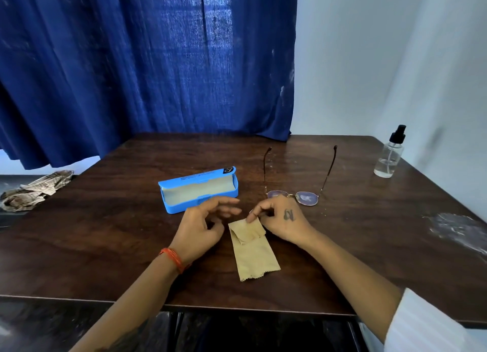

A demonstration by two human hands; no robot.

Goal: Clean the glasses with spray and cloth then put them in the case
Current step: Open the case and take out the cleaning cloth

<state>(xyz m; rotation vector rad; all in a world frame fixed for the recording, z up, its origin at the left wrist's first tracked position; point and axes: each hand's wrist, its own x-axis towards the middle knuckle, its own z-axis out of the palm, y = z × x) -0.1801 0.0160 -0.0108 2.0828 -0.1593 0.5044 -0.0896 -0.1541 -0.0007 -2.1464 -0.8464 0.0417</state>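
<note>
Tan cloth (pixel 253 249) lies folded on table (pixel 105 246), near front edge. Right hand (pixel 279 220) pinches cloth's far corner. Left hand (pixel 205 225) hovers left of cloth, fingers loose, holding nothing. Open blue case (pixel 199 191) behind-left of cloth. Glasses (pixel 297 191) behind-right, arms unfolded. Spray bottle (pixel 390 154) far right.

Matt tan cloth (pixel 253 249); glossy dark wood table (pixel 105 246); blue plastic case (pixel 200 188).

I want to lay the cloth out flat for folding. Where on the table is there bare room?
Bare wood lies left of the blue case, and right of the cloth, nearer than the glasses. It is crowded where both hands meet.
</note>
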